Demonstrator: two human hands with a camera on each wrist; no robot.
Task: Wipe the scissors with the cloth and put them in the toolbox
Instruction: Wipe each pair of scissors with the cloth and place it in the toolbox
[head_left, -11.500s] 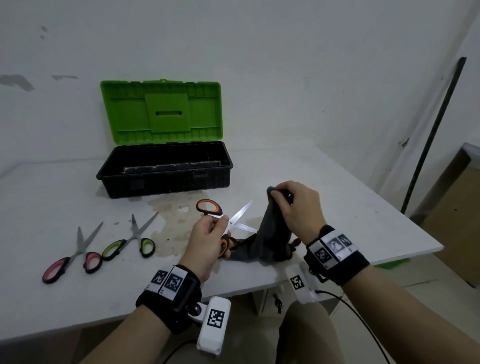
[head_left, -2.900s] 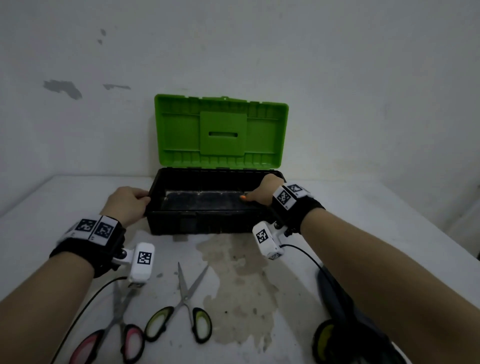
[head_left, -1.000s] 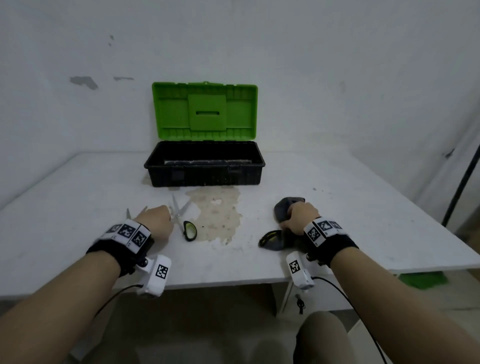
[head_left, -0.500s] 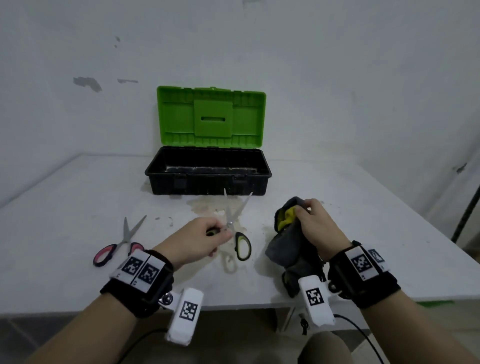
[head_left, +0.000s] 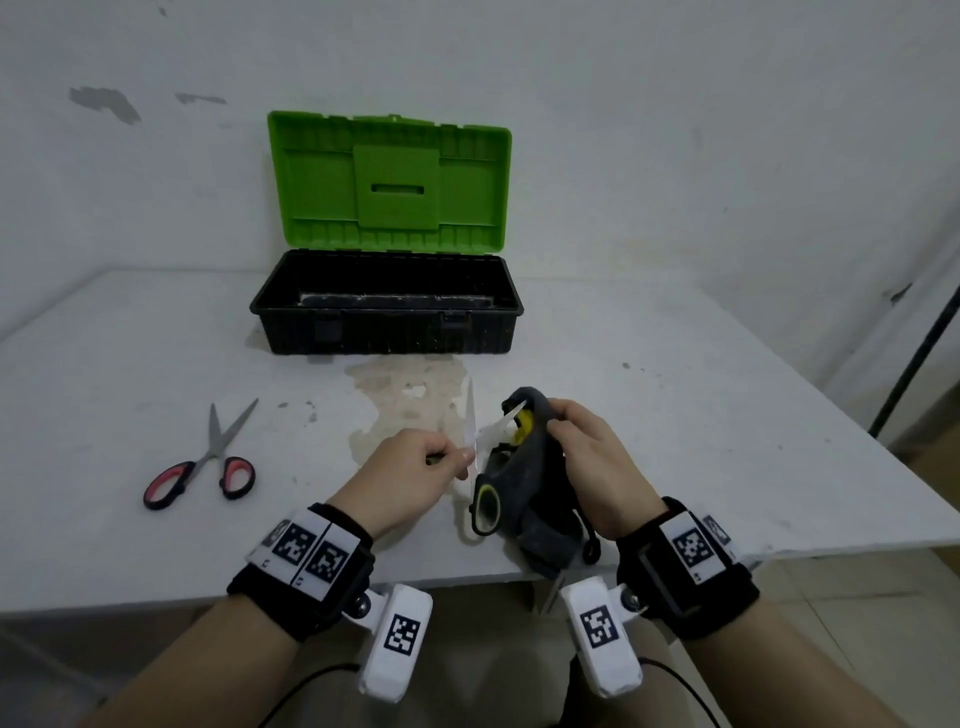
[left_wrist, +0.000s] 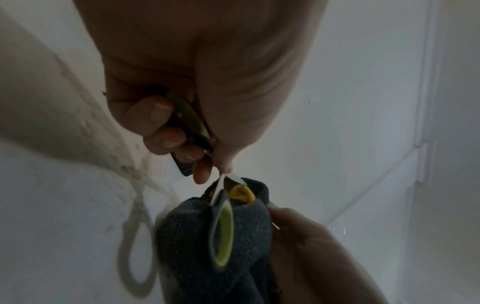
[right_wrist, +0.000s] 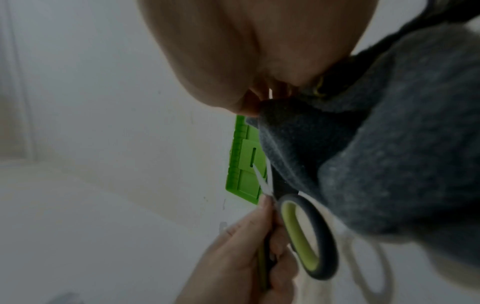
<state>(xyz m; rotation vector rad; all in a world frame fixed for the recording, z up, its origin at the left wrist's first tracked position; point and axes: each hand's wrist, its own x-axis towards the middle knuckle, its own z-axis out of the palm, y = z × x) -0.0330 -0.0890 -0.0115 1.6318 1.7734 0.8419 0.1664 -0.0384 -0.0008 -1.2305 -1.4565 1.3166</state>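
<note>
My left hand (head_left: 415, 467) grips one handle of the green-handled scissors (head_left: 485, 512), held above the table with the blades spread apart. One blade points up toward the toolbox; the other tip lies in the dark grey cloth (head_left: 540, 499). My right hand (head_left: 587, 457) holds that cloth bunched around the blade, a yellow patch showing in its fold. In the left wrist view the fingers (left_wrist: 166, 137) curl round the handle (left_wrist: 192, 121) and the free loop (left_wrist: 223, 232) lies against the cloth (left_wrist: 249, 246). The right wrist view shows the loop (right_wrist: 303, 234) below the cloth (right_wrist: 389, 164).
The black toolbox (head_left: 387, 327) stands at the back of the white table (head_left: 727, 441), its green lid (head_left: 389, 182) upright against the wall. Red-handled scissors (head_left: 202, 467) lie on the table to the left. A brown stain (head_left: 410, 400) marks the middle.
Both hands have come together: the scissors moved right and one blade now enters the cloth, which the right hand has brought up against it.
</note>
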